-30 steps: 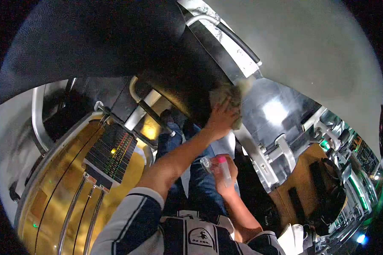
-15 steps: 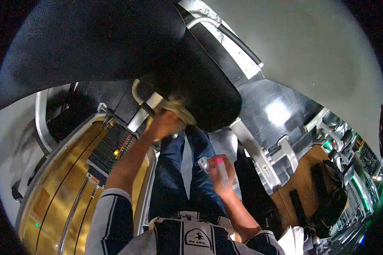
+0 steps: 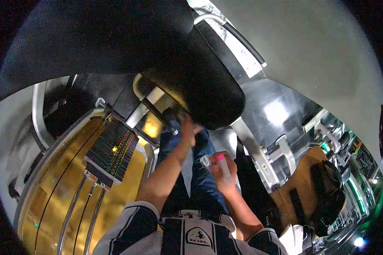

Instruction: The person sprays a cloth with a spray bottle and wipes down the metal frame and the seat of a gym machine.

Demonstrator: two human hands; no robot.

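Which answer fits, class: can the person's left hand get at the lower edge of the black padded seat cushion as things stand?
Probably yes. The left hand is already up at the lower edge of the black padded seat cushion, with nothing between them. The right hand is occupied, holding a pink-capped clear spray bottle.

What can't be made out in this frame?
- Head view: left hand fingertips and any cloth, hidden under the black seat pad.
- Spray bottle body, covered by the right hand.
- Weight stack numbers, too small.
- Background machines, distorted at the lens edge.
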